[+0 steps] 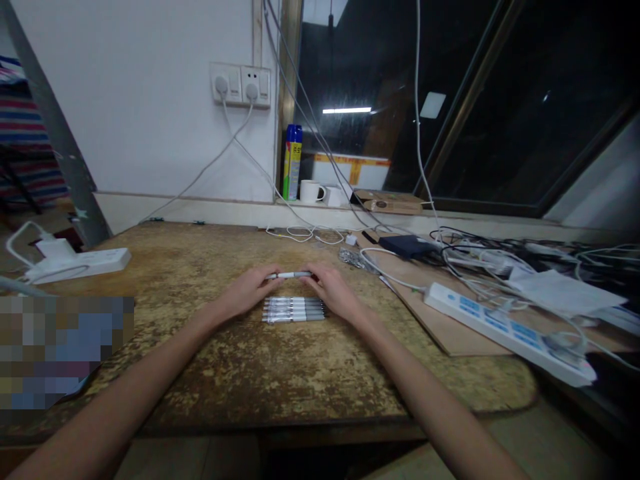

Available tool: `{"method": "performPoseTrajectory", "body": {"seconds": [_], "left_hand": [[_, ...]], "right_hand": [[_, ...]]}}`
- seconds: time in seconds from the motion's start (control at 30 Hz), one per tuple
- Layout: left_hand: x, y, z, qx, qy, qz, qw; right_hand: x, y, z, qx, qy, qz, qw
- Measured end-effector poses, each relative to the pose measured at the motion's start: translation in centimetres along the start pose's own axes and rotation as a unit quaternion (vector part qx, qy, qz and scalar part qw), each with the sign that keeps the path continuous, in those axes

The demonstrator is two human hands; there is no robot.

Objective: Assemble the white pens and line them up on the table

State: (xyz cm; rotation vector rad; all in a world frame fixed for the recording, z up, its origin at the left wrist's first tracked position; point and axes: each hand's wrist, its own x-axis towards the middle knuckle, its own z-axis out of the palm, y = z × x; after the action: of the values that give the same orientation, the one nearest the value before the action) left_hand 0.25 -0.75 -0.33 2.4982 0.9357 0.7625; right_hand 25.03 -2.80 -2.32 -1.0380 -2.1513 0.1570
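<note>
Centrally in frame, a pen is held level, its left end pinched by the left hand, its right end by the right hand. Just below, a row of pens rests on the table; a power strip lies at frame right.

A head-worn camera looks forward and down past the left hand and right hand, close by, over a scuffed wooden table toward a window.

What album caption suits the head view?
Left hand and right hand hold one pen near a row of pens on a worn table.
</note>
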Motion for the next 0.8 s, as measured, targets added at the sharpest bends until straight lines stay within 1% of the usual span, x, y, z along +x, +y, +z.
{"method": "performPoseTrajectory", "body": {"seconds": [0.13,0.2,0.3,0.43,0.57,0.63,0.67,0.73,0.8], "left_hand": [[-0.1,0.3,0.2,0.064,0.02,0.031,0.997],[-0.1,0.4,0.3,0.094,0.018,0.026,0.995],[0.0,0.5,0.5,0.117,0.017,-0.004,0.993],[0.1,0.7,0.5,0.072,0.009,-0.036,0.997],[0.1,1.1,0.4,-0.009,-0.008,-0.078,0.997],[0.1,1.1,0.2,-0.014,-0.012,-0.08,0.997],[0.1,1.1,0.2,-0.001,-0.008,-0.071,0.997],[0.1,0.8,-0.1,0.043,0.01,-0.045,0.998],[0.0,0.5,-0.3,0.084,0.028,-0.027,0.996]], "right_hand": [[0.2,-0.9,-0.2,-0.003,-0.025,0.029,0.999],[0.3,-1.0,0.0,-0.016,-0.025,0.03,0.999],[0.4,-0.9,0.4,-0.064,-0.013,0.02,0.998],[0.6,-1.2,0.7,-0.148,-0.008,-0.001,0.989],[0.6,-1.7,0.2,-0.19,0.008,-0.043,0.981],[0.5,-1.8,-0.2,-0.17,0.017,-0.047,0.984],[0.5,-1.8,-0.4,-0.141,0.024,-0.043,0.989],[0.4,-1.6,-0.6,-0.059,0.039,-0.02,0.997],[0.5,-1.2,-0.7,0.021,0.051,0.014,0.998]]}}
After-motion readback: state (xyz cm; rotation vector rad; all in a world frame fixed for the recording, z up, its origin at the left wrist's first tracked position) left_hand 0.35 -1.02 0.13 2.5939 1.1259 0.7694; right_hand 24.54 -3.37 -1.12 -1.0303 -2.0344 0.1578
